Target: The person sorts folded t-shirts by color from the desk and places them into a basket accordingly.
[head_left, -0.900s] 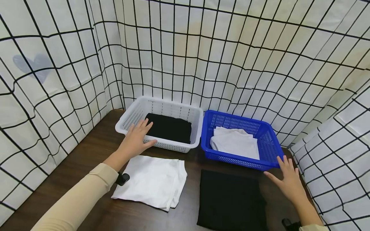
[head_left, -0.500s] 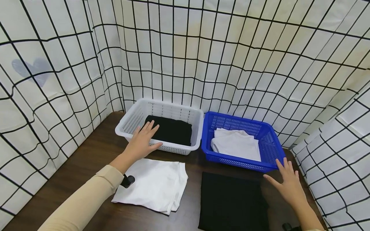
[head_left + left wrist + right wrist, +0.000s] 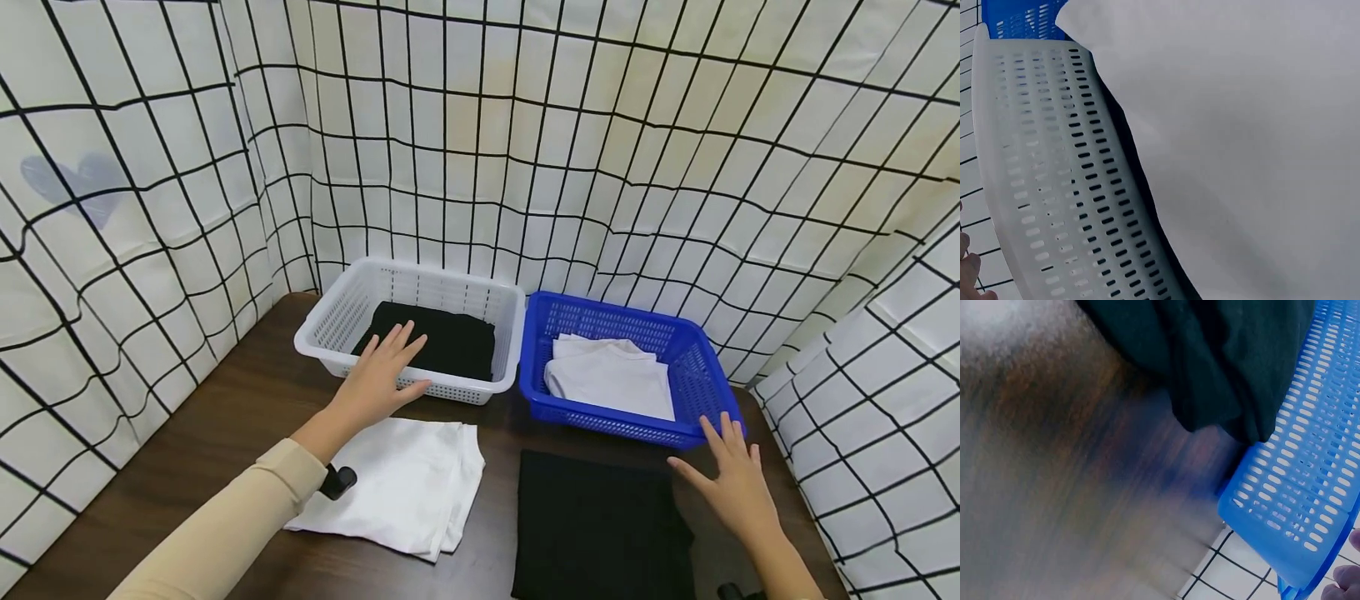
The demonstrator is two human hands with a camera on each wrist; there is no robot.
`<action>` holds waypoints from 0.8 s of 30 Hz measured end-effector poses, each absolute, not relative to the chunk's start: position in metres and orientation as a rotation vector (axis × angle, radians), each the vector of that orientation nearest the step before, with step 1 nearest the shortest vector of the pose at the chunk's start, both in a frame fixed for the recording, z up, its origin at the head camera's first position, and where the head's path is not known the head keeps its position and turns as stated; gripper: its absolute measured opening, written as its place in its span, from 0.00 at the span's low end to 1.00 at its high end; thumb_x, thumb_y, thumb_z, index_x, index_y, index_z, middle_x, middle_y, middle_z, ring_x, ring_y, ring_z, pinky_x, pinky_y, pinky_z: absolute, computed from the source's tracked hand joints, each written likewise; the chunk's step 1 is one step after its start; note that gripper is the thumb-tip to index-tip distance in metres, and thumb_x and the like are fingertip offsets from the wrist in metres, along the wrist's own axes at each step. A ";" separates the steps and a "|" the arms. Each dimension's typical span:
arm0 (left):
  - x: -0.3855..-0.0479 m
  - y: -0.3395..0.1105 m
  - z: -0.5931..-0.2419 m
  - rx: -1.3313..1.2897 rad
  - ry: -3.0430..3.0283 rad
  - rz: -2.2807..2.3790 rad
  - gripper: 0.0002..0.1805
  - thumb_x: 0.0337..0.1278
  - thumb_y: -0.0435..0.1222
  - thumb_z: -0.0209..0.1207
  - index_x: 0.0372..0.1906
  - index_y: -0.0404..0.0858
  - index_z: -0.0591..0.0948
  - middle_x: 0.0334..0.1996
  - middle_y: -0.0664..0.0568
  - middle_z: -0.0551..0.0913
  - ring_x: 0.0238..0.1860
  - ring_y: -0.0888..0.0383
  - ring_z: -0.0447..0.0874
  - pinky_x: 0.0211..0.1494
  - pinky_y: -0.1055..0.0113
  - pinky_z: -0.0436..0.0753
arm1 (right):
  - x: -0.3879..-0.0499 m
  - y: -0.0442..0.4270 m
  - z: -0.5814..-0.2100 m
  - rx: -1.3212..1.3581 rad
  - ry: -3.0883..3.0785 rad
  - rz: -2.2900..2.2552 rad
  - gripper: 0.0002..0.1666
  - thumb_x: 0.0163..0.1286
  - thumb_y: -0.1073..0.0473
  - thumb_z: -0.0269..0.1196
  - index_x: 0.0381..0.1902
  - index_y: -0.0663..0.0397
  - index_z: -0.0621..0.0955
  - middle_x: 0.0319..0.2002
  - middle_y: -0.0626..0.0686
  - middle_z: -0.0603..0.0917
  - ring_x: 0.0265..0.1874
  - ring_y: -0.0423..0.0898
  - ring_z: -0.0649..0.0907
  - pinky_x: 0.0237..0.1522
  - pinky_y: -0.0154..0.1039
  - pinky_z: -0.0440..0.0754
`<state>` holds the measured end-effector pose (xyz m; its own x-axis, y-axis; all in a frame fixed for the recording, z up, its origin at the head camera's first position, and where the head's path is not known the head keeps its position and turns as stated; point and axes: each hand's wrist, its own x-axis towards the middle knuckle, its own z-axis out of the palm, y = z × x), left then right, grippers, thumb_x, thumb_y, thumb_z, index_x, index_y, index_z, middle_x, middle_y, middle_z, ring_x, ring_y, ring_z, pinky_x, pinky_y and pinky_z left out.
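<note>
In the head view my left hand (image 3: 378, 379), fingers spread, is over the front rim of the white basket (image 3: 307, 337), holding nothing. Folded black cloth (image 3: 450, 342) lies in that basket. Below the hand a folded white cloth (image 3: 405, 483) rests on the table. My right hand (image 3: 731, 483), fingers spread and empty, is at the front right corner of the blue basket (image 3: 600, 414); whether it touches the rim I cannot tell. White cloth (image 3: 611, 375) lies inside the blue basket. A folded black cloth (image 3: 600, 525) lies on the table, left of the right hand.
The two baskets stand side by side at the back of the dark brown table (image 3: 247, 400). Behind and on both sides hangs a white curtain (image 3: 420, 192) with a black grid pattern, close to the baskets and the table's edges.
My left hand has moved right along the white basket's front, and my right hand slightly left. The cloths and baskets have not been moved.
</note>
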<state>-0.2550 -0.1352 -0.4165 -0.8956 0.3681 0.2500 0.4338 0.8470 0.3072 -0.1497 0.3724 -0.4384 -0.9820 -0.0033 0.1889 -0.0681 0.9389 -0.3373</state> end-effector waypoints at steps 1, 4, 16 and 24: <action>-0.254 -0.134 -0.416 -0.631 -2.838 -0.542 0.42 0.65 0.53 0.59 0.77 0.40 0.60 0.80 0.41 0.51 0.80 0.41 0.46 0.81 0.39 0.46 | -0.150 0.371 -0.438 0.054 -2.909 0.514 0.55 0.66 0.35 0.63 0.76 0.65 0.58 0.75 0.77 0.48 0.77 0.71 0.42 0.74 0.72 0.33; -0.252 -0.129 -0.416 -0.650 -2.826 -0.545 0.42 0.65 0.54 0.59 0.77 0.40 0.61 0.79 0.41 0.52 0.80 0.42 0.47 0.81 0.39 0.46 | -0.149 0.369 -0.438 0.053 -2.908 0.506 0.54 0.66 0.35 0.63 0.75 0.65 0.59 0.75 0.77 0.48 0.77 0.72 0.42 0.73 0.72 0.33; -0.249 -0.113 -0.423 -0.731 -2.819 -0.600 0.41 0.65 0.54 0.59 0.76 0.40 0.62 0.79 0.42 0.54 0.80 0.42 0.48 0.81 0.41 0.49 | -0.144 0.363 -0.433 0.047 -2.902 0.488 0.57 0.66 0.35 0.63 0.77 0.64 0.55 0.75 0.77 0.50 0.76 0.72 0.43 0.74 0.71 0.32; -0.248 -0.108 -0.423 -0.765 -2.812 -0.604 0.41 0.65 0.54 0.58 0.76 0.40 0.62 0.79 0.42 0.53 0.80 0.42 0.48 0.81 0.41 0.48 | -0.144 0.352 -0.428 0.063 -2.889 0.504 0.57 0.65 0.34 0.63 0.77 0.61 0.56 0.76 0.75 0.48 0.77 0.72 0.45 0.75 0.70 0.33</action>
